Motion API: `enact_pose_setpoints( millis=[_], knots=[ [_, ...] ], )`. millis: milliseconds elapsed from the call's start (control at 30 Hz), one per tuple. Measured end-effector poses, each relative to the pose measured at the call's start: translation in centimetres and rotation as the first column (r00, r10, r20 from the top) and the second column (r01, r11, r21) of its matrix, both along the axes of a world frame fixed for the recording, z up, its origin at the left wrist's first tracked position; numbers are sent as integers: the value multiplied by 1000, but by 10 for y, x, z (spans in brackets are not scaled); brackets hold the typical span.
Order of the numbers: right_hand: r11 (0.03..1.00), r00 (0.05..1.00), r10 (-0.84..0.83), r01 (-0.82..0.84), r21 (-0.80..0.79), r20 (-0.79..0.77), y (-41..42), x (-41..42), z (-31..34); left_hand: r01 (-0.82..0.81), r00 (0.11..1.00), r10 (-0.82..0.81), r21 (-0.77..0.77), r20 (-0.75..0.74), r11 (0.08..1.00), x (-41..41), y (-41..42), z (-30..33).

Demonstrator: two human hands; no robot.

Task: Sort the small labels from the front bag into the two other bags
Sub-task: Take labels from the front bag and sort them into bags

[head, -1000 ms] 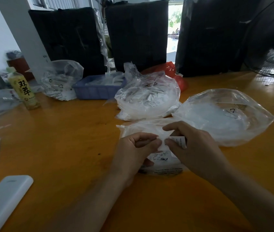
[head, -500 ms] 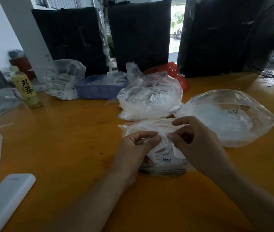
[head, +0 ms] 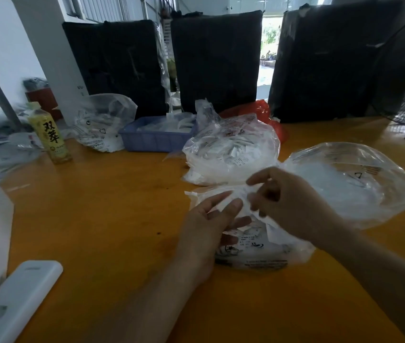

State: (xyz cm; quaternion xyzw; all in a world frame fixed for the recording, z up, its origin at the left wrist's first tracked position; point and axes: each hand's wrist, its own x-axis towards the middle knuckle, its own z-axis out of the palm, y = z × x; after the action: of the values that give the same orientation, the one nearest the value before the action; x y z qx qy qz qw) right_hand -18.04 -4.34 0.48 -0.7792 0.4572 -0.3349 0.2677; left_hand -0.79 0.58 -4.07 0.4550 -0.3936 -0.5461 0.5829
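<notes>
Near table edge, crumpled clear plastic front bag (head: 253, 243) of small white paper labels, left hand (head: 209, 226) loosely spread on it, blurred right hand (head: 288, 204) seemingly pinching one: likely featherlight, slippery, best pinched by edges.

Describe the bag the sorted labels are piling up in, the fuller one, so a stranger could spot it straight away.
On the orange table, look just beyond the two hands, right of the blue tray. The fuller bag is clear plastic, stuffed with small white labels. The bag to its right lies flatter and looks nearly empty.
</notes>
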Motion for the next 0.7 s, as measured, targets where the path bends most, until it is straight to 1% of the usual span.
enact_pose_setpoints(
  millis=[100, 167, 200, 233, 267, 300, 333, 367, 467, 500, 533, 600, 700],
  knots=[
    [986, 984, -148, 155, -57, 101, -52, 10, 30, -10, 999, 11, 36, -41, 999, -2, -2, 4],
    [961, 962, -259, 266, -79, 84, -88, 18, 48, -21, 999, 22, 59, -23, 998, -4, -2, 3],
    [952, 956, -292, 291, -91, 12, -103, 20, 53, -25, 1000, 25, 63, -4, 998, -5, -2, 2],
    [950, 945, -306, 295, -107, -112, -116, 22, 54, -25, 1000, 24, 63, 12, 998, -5, -2, 1],
    [948, 917, -315, 291, -129, -245, -125, 23, 54, -24, 1000, 23, 61, 21, 998, -5, -2, 0],
    [940, 879, -337, 292, -177, -338, -129, 22, 53, -25, 1000, 23, 61, 20, 998, -4, -2, -1],
    [922, 848, -374, 299, -246, -374, -130, 19, 52, -28, 1000, 27, 65, 13, 998, -3, -3, -2],
    [896, 835, -416, 310, -317, -360, -129, 14, 51, -32, 999, 32, 70, 3, 997, -2, -4, -2],
    [778, 801, -556, 407, -479, -223, -112, -20, 44, -40, 999, 42, 82, -22, 996, -1, -6, -2],
    [737, 767, -605, 438, -514, -213, -105, -40, 38, -42, 999, 43, 82, -22, 996, -1, -6, -2],
    [718, 732, -637, 450, -532, -241, -99, -63, 29, -43, 999, 45, 79, -18, 996, -1, -6, -3],
    [746, 660, -648, 447, -494, -380, -90, -104, 10, -48, 999, 49, 75, -9, 996, -1, -6, -4],
    [801, 462, -591, 434, -412, -661, -85, -127, -16, -54, 998, 56, 73, -21, 996, -3, -5, -4]
  ],
)
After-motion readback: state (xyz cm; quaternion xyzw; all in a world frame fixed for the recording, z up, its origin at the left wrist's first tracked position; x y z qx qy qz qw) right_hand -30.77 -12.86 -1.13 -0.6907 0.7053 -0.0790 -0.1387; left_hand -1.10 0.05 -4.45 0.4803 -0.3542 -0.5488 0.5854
